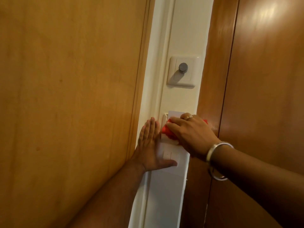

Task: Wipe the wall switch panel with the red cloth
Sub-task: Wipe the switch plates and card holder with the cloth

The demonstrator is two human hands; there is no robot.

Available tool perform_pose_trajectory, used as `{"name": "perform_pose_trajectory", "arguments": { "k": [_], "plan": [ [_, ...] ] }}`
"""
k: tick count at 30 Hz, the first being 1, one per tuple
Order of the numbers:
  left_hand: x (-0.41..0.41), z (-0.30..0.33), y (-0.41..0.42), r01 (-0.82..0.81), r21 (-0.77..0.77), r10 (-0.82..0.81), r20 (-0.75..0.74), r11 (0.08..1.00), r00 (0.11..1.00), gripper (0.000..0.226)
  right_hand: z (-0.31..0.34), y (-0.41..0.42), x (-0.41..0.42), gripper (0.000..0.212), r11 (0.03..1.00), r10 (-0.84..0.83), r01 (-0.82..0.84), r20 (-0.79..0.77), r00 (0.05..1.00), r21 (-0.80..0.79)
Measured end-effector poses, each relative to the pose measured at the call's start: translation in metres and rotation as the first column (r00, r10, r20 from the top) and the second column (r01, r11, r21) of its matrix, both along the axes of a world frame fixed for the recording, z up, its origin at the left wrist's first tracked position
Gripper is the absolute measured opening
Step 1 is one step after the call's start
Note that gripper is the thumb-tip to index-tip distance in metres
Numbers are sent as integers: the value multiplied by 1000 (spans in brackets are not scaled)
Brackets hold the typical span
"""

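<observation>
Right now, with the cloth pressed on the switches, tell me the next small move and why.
Probably slide the right hand and the bunched red cloth down the white wall switch panel. The cloth covers only the upper part, while the two rockers below lie bare beside the left hand, which rests flat on the wall with its thumb at the panel's lower edge.

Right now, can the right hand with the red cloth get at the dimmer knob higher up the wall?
Probably yes. The right hand presses the red cloth on the switch panel; the wall up to the dimmer knob is bare.
</observation>
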State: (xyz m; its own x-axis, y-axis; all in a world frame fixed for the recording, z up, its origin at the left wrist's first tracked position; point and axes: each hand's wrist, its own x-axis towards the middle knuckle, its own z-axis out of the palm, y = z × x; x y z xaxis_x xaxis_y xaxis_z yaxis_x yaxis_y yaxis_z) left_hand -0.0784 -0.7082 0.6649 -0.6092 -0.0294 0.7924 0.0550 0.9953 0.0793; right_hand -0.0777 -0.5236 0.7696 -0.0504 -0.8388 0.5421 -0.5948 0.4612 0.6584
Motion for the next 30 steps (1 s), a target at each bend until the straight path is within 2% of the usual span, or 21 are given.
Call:
{"name": "perform_pose_trajectory", "arguments": {
  "k": [2,5,6,10,14,19,22,23,27,30],
  "plan": [
    [0,0,0,-15,-13,15,-1,1000,1000,141,-8,-12,3,43,998,-11,11,2,1000,54],
    [-1,-2,-1,-35,-39,35,9,999,999,142,-19,-6,3,52,974,-24,8,65,998,228],
    [-2,-2,-2,-30,-30,31,11,999,999,143,-14,1,3,55,974,-20,4,66,998,228],
    [-4,-4,-1,-42,-30,42,-1,999,999,145,2,20,-2,70,999,-12,10,52,999,51],
    [-3,-4,-1,-64,-40,64,-7,997,998,146,-18,32,-13,65,977,-30,21,39,999,210],
    [-9,-5,0,-58,-29,57,-53,998,997,142,0,51,-30,60,993,18,-3,121,992,-121],
    [-9,-8,-2,-51,-23,49,-54,998,997,143,-30,43,-29,60,978,52,-15,173,984,-210],
    [-8,-8,-2,-52,-25,51,-45,998,998,144,-41,44,-28,60,983,61,-27,185,981,-183],
    [-2,-7,-1,-66,-52,67,15,996,998,141,-50,58,-23,55,993,-16,-10,212,977,121],
    [7,-4,-3,-55,-69,59,50,996,997,128,-37,72,-13,57,993,3,-22,165,986,114]
  ]
}}
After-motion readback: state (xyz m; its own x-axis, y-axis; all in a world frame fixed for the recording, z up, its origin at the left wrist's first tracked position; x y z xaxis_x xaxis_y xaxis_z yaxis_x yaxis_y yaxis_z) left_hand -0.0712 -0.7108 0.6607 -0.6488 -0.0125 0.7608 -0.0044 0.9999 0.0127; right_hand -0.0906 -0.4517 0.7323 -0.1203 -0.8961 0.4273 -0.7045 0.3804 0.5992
